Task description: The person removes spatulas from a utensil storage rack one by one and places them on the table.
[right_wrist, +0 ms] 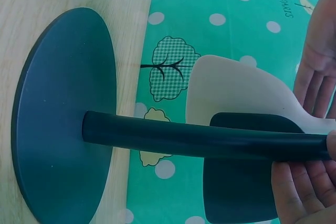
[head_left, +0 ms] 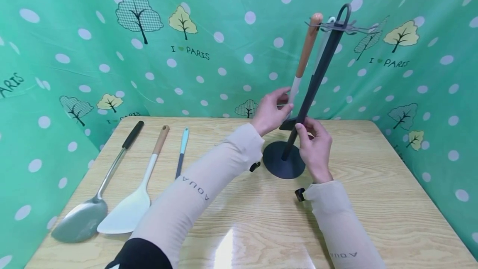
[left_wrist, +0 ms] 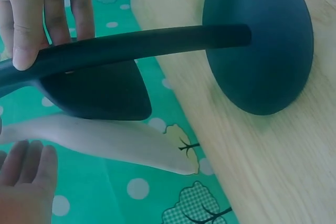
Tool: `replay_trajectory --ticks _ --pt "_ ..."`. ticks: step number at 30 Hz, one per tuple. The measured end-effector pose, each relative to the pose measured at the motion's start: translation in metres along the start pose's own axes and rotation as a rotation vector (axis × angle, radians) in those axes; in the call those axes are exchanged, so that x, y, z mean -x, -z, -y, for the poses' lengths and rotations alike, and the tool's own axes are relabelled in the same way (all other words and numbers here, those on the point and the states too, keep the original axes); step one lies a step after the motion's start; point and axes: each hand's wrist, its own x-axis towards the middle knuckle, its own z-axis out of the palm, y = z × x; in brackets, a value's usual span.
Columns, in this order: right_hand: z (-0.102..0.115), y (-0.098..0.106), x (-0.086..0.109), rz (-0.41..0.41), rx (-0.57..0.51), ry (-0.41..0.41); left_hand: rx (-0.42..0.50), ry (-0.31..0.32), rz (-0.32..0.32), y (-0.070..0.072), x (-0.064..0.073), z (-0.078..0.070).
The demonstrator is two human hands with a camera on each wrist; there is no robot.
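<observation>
A utensil stand (head_left: 311,82) with a round black base (head_left: 281,165) is on the table, its pole leaning to the right. A white turner (left_wrist: 126,142) with a wooden handle (head_left: 307,49) hangs from its hooks. Beside it hangs a dark turner (right_wrist: 239,190) with a pale handle, its blade partly behind the pole. My left hand (head_left: 271,109) is at the white turner's shaft, fingers fairly straight alongside it. My right hand (head_left: 316,144) grips the pole, thumb in front and fingers behind, close to the dark blade.
To the left on the wooden table (head_left: 231,206) lie a steel wok turner (head_left: 84,219) with a black handle, another white turner (head_left: 130,211) with a wooden handle, and a utensil with a light-blue handle (head_left: 184,140), partly hidden by my sleeve. Green patterned cloth hangs behind.
</observation>
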Motion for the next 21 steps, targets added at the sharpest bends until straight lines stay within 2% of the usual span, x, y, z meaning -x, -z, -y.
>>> replay_trajectory --ticks 3,11,21 --pt "0.0 0.0 0.0 -0.001 0.0 -0.003 0.018 0.001 -0.001 -0.001 -0.002 -0.004" --pt "0.0 -0.001 0.001 -0.002 -0.012 -0.022 -0.007 0.016 -0.044 -0.001 -0.001 -0.008" --pt "-0.001 0.001 0.0 0.0 0.007 -0.019 -0.065 -0.025 0.021 0.011 0.001 -0.007"
